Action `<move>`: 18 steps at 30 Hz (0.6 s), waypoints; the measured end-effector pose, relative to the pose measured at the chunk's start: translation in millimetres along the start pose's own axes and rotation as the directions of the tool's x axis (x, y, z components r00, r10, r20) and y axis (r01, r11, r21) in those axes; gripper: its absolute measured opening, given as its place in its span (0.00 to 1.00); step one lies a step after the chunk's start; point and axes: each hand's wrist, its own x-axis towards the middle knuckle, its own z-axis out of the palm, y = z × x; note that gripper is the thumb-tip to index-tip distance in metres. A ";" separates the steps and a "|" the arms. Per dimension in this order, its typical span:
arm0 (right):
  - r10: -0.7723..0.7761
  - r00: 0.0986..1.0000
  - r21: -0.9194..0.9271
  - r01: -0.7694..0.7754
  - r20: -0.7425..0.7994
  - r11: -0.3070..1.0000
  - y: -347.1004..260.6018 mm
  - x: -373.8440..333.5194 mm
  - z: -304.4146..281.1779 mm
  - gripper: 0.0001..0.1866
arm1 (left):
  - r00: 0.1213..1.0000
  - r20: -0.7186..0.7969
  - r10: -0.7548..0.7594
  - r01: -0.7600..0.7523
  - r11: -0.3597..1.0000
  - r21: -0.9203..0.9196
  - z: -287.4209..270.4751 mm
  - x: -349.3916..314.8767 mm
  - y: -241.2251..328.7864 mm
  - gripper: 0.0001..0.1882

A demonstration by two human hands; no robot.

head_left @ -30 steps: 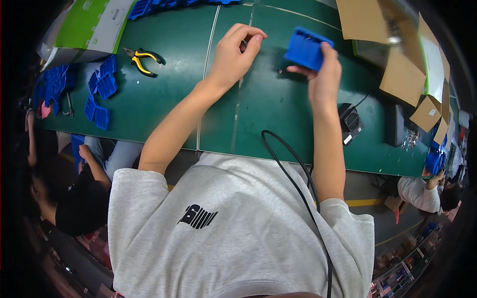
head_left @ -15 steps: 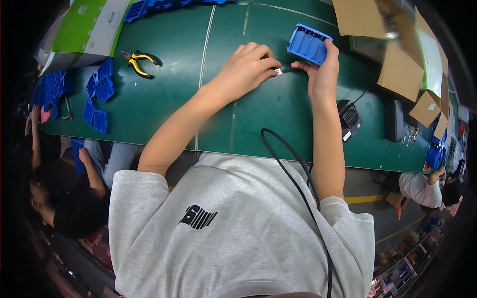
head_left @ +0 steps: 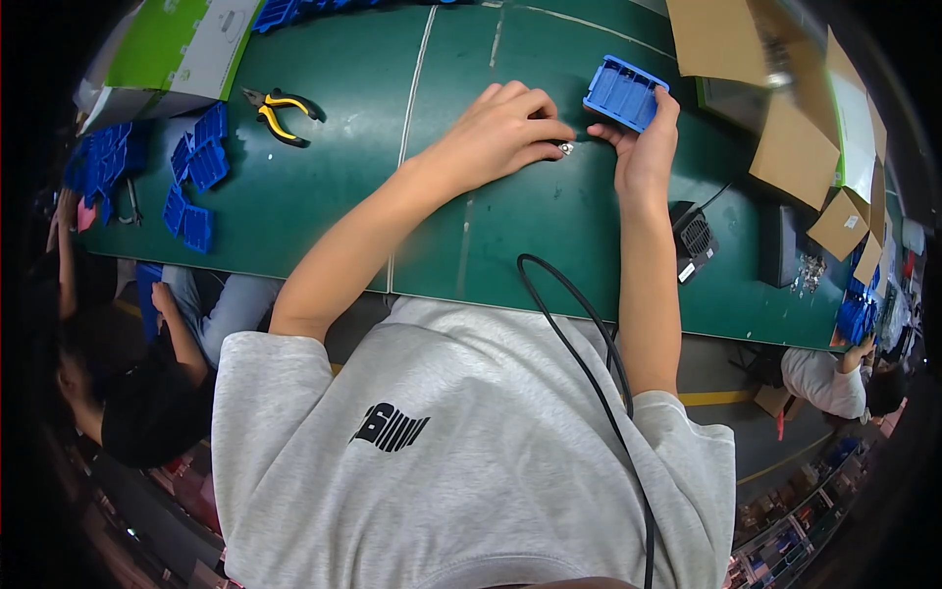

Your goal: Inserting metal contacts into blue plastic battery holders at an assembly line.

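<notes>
My right hand (head_left: pixel 648 147) grips a blue plastic battery holder (head_left: pixel 625 94) by its right side and lower edge. The holder is tilted, its row of long slots facing up toward me. Left of it, my left hand (head_left: pixel 510 133) pinches a small silvery metal piece (head_left: pixel 565 149) between thumb and fingertips, just above the green table. The two hands are a short gap apart, and the metal piece does not touch the holder. The fingers hide part of the piece.
Yellow-and-black pliers (head_left: pixel 280 116) lie at the left, beyond several blue holders (head_left: pixel 201 152) and a green-white box (head_left: pixel 182 54). Open cardboard boxes (head_left: pixel 795 147), a black fan-like device (head_left: pixel 695 236) and loose metal bits (head_left: pixel 811 273) are at the right. A black cable (head_left: pixel 569 290) crosses the near edge. Co-workers sit both sides.
Both hands have shifted slightly to the right in the view, the left with the metal piece and the right with the blue holder. The holder's tilt differs a little.
</notes>
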 end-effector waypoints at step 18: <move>0.017 1.000 -0.035 -0.016 0.005 0.999 3.1 0.2 1.2 0.25 | 0.997 0.009 0.074 -0.075 0.996 0.041 8.7 6.9 2.1 0.08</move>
